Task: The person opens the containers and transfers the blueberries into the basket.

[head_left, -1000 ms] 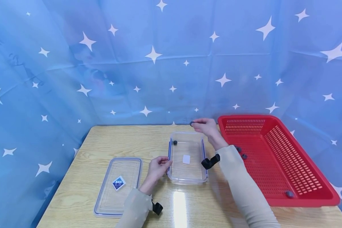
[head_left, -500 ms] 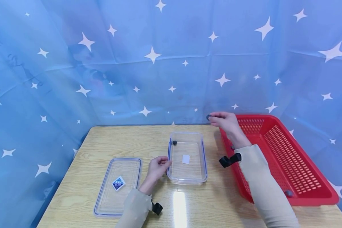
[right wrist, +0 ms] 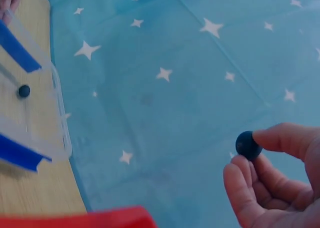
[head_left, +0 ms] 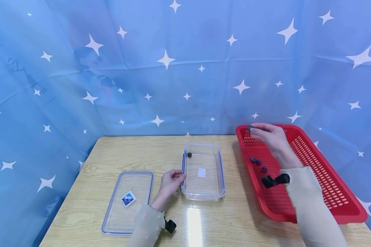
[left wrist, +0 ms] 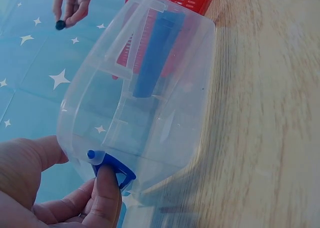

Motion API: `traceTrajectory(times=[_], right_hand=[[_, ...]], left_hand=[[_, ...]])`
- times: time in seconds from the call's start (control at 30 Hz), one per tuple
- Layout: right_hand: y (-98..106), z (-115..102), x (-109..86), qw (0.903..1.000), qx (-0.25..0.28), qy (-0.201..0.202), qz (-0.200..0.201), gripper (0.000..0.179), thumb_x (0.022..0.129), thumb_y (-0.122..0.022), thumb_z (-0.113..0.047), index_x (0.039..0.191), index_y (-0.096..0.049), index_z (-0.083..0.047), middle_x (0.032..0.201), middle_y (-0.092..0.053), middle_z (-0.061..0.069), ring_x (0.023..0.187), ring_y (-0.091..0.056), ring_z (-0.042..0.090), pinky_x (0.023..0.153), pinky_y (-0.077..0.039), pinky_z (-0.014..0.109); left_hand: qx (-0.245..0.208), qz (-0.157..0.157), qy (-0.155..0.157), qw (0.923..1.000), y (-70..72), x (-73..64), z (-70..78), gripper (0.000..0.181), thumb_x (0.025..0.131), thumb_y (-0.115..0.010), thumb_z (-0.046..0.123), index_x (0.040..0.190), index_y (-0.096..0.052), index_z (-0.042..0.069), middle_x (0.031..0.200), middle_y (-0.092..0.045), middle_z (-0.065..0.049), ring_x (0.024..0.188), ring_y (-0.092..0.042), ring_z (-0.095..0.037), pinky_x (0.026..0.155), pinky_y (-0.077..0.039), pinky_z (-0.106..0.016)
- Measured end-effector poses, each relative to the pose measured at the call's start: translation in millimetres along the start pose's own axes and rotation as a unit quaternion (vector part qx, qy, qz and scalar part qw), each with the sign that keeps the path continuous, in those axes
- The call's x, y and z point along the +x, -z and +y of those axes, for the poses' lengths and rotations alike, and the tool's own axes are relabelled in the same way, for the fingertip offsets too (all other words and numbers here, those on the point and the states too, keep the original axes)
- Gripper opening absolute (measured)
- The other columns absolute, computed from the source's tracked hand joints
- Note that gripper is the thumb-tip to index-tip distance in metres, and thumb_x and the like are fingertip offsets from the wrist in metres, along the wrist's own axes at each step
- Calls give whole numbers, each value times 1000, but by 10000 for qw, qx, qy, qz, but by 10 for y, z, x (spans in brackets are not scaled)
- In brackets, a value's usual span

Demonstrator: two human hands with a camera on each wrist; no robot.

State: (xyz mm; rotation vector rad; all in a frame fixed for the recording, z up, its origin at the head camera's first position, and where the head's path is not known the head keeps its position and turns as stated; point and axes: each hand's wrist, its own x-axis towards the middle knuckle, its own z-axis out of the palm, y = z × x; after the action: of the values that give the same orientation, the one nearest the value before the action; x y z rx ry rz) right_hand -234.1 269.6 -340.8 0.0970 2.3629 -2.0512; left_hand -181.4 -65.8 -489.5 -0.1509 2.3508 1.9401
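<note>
My right hand pinches a dark blue blueberry between thumb and fingertips, above the far left corner of the red basket. With my left hand I hold the left side of a clear lidless container; in the left wrist view, thumb and fingers grip it at a blue clip. One blueberry lies in the container's far left corner. Three more, among them a blueberry, sit on the basket's floor near its left wall. My right forearm hides part of the basket.
A clear lid with a blue seal and a diamond-shaped label lies flat on the wooden table, left of my left hand. A white square sticker shows at the container's bottom. Behind the table hangs a blue star-patterned curtain.
My right hand has moved right with the blueberry, from the container's far right corner to above the basket. My left hand and the container have stayed in place.
</note>
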Motion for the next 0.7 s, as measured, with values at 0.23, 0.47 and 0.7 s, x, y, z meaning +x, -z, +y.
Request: traceTrajectory(times=[0.23, 0.47, 0.7], right_hand=[[282, 124, -96, 9935, 1102, 247, -155, 13, 86, -68, -14, 98, -71, -13, 92, -65, -6, 79, -66, 6, 74, -51, 16], [493, 325, -162, 9887, 1465, 216, -236, 13, 87, -65, -6, 98, -71, -10, 92, -67, -5, 80, -66, 7, 74, -52, 18], [641, 543, -210, 9897, 1384, -7, -354, 13, 90, -62, -8, 98, -70, -14, 91, -69, -6, 81, -67, 7, 75, -52, 17]], left_hand=[[27, 10, -122, 9999, -9, 14, -29, 29, 82, -69, 10, 103, -64, -9, 84, -63, -9, 68, -55, -9, 59, -48, -18], [63, 41, -172, 9998, -8, 17, -45, 30, 81, -70, 11, 103, -64, -9, 84, -63, -9, 69, -56, -9, 61, -49, -18], [86, 63, -142, 9998, -10, 19, -39, 29, 81, -69, 11, 103, -64, -8, 84, -63, -7, 69, -56, -9, 61, -49, -19]])
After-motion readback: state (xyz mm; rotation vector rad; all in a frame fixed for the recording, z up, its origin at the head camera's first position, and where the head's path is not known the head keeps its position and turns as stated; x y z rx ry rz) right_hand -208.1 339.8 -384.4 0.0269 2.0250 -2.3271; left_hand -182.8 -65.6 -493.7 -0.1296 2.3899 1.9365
